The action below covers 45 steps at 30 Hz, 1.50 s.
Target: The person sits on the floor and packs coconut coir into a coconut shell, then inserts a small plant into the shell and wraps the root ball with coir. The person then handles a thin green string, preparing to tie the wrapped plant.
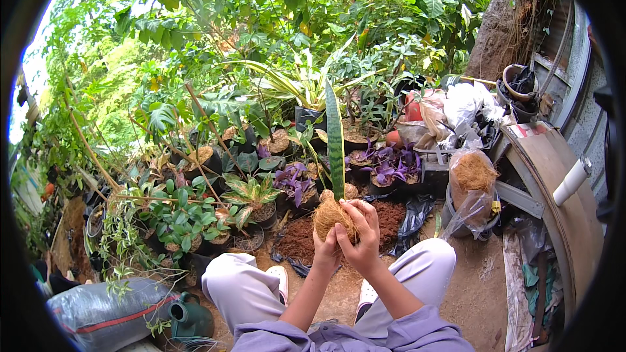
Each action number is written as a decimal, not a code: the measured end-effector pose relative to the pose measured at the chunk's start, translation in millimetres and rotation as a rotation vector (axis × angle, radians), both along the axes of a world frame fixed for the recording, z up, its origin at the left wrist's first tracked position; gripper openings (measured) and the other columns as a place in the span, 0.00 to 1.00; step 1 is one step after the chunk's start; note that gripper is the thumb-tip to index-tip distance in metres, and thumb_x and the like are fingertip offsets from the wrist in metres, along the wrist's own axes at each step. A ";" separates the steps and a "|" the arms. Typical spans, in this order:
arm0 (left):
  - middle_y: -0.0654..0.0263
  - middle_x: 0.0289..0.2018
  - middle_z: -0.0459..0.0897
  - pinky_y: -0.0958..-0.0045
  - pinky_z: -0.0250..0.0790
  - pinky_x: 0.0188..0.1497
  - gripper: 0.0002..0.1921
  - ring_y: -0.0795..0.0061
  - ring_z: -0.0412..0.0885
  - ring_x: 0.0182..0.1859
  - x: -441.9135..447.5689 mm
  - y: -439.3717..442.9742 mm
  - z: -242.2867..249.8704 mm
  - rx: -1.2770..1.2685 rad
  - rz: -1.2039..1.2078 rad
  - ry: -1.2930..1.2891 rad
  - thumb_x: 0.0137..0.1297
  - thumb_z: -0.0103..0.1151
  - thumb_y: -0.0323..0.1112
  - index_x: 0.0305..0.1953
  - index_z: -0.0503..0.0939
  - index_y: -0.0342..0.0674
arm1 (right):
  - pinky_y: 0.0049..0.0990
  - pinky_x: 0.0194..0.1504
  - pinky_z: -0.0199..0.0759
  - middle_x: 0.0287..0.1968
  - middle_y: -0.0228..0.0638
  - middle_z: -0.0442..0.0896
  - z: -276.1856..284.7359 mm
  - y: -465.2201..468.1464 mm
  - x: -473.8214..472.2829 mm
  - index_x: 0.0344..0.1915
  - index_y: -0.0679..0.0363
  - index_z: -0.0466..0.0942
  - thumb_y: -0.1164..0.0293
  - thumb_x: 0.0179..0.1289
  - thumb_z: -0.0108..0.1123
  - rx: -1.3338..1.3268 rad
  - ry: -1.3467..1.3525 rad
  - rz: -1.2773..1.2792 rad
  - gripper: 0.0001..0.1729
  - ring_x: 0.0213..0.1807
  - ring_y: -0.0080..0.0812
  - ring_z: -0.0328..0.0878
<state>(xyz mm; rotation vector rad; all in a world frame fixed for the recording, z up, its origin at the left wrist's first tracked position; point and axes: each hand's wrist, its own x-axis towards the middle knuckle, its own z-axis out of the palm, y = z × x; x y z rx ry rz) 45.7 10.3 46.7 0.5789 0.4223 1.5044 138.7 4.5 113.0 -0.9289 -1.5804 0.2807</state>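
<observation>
A snake plant leaf with yellow edges stands upright out of a ball of brown coconut fibre. My left hand cups this ball from below and the left. On its right side, my right hand presses the fibre, with fingers near the leaf's base. Beyond and beneath my hands, dark reddish-brown soil lies on a black plastic sheet on the ground. The undersides of the fibre ball and my palms are hidden.
Potted plants, among them purple-leaved ones, crowd beyond the soil. At right stand a clear bag of coconut fibre in a bucket and a curved wooden board. A stuffed sack and a green watering can lie lower left.
</observation>
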 end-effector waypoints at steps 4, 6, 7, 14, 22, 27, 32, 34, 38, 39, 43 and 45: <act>0.61 0.59 0.74 0.66 0.72 0.60 0.35 0.68 0.77 0.59 1.0 0.1 3.2 0.015 0.031 0.006 0.63 0.67 0.40 0.66 0.63 0.38 | 0.43 0.61 0.65 0.53 0.46 0.73 7.0 -6.2 0.2 0.58 0.65 0.76 0.64 0.57 0.65 0.064 -0.162 -0.076 0.29 0.57 0.47 0.71; 0.61 0.59 0.74 0.66 0.71 0.61 0.35 0.68 0.76 0.59 2.5 0.1 2.8 0.113 0.015 -0.055 0.62 0.68 0.40 0.66 0.62 0.38 | 0.43 0.61 0.65 0.53 0.45 0.73 11.5 -12.8 0.6 0.58 0.64 0.77 0.65 0.57 0.64 0.055 -0.242 -0.124 0.28 0.57 0.47 0.71; 0.61 0.59 0.74 0.66 0.71 0.62 0.36 0.68 0.76 0.59 2.2 0.1 2.0 0.094 0.015 -0.024 0.62 0.69 0.41 0.67 0.62 0.38 | 0.43 0.61 0.65 0.53 0.45 0.73 13.2 -13.9 -1.8 0.57 0.64 0.78 0.66 0.58 0.64 0.076 -0.215 -0.116 0.27 0.57 0.47 0.71; 0.59 0.62 0.72 0.63 0.66 0.65 0.43 0.66 0.73 0.63 5.6 1.4 -9.5 0.182 -0.015 -0.086 0.62 0.63 0.58 0.68 0.59 0.35 | 0.43 0.61 0.65 0.55 0.43 0.74 15.4 -14.8 -2.9 0.57 0.62 0.78 0.63 0.60 0.62 0.098 -0.317 -0.210 0.26 0.58 0.49 0.71; 0.55 0.63 0.70 0.61 0.65 0.66 0.43 0.63 0.72 0.64 2.2 -9.8 12.1 0.083 0.057 0.073 0.67 0.43 0.68 0.69 0.58 0.35 | 0.41 0.58 0.71 0.53 0.43 0.78 6.8 -3.7 -4.7 0.53 0.62 0.81 0.63 0.58 0.66 0.180 -0.140 -0.189 0.24 0.55 0.48 0.75; 0.56 0.64 0.71 0.62 0.63 0.66 0.40 0.63 0.71 0.64 -11.8 0.6 35.2 -0.088 -0.033 -0.078 0.69 0.33 0.67 0.67 0.63 0.36 | 0.36 0.59 0.70 0.51 0.43 0.80 10.1 10.9 14.2 0.52 0.65 0.81 0.75 0.57 0.66 0.004 0.277 0.048 0.20 0.57 0.39 0.76; 0.56 0.58 0.75 0.62 0.70 0.62 0.32 0.65 0.76 0.60 -18.2 6.7 32.2 -0.044 -0.203 -0.124 0.71 0.44 0.58 0.65 0.65 0.39 | 0.34 0.62 0.66 0.52 0.43 0.79 6.8 4.2 7.6 0.50 0.64 0.82 0.77 0.60 0.62 -0.004 0.032 0.120 0.17 0.58 0.38 0.75; 0.57 0.58 0.76 0.62 0.72 0.61 0.30 0.65 0.77 0.59 -20.5 4.9 28.8 -0.109 -0.223 -0.081 0.71 0.45 0.55 0.64 0.66 0.39 | 0.34 0.61 0.66 0.52 0.43 0.80 4.3 3.7 5.8 0.51 0.65 0.81 0.76 0.62 0.61 0.016 -0.100 0.019 0.16 0.58 0.38 0.75; 0.60 0.55 0.78 0.64 0.74 0.58 0.26 0.69 0.80 0.55 -20.9 3.1 25.2 -0.173 -0.223 -0.041 0.70 0.50 0.47 0.63 0.68 0.40 | 0.37 0.60 0.65 0.52 0.42 0.81 -2.0 1.1 -4.0 0.60 0.65 0.73 0.73 0.67 0.58 -0.065 0.125 0.070 0.23 0.55 0.40 0.77; 0.62 0.54 0.79 0.65 0.74 0.58 0.25 0.70 0.80 0.54 -20.2 3.6 24.9 -0.165 -0.212 -0.028 0.70 0.52 0.46 0.63 0.68 0.40 | 0.39 0.59 0.65 0.52 0.42 0.82 -2.6 0.2 -5.0 0.63 0.65 0.70 0.71 0.68 0.58 -0.082 0.222 0.126 0.25 0.54 0.41 0.78; 0.62 0.53 0.79 0.67 0.75 0.56 0.24 0.73 0.80 0.53 -17.6 5.9 23.8 -0.230 -0.145 0.107 0.69 0.55 0.43 0.62 0.70 0.39 | 0.38 0.59 0.67 0.54 0.44 0.81 0.0 -6.7 -0.5 0.62 0.64 0.70 0.71 0.66 0.59 -0.043 -0.047 -0.017 0.26 0.56 0.44 0.77; 0.63 0.53 0.79 0.67 0.75 0.55 0.24 0.73 0.80 0.53 -18.1 6.4 23.7 -0.208 -0.186 0.071 0.68 0.56 0.43 0.62 0.71 0.39 | 0.40 0.60 0.68 0.54 0.43 0.81 2.1 -7.7 -1.0 0.58 0.62 0.75 0.70 0.64 0.61 0.019 -0.187 -0.058 0.23 0.57 0.44 0.77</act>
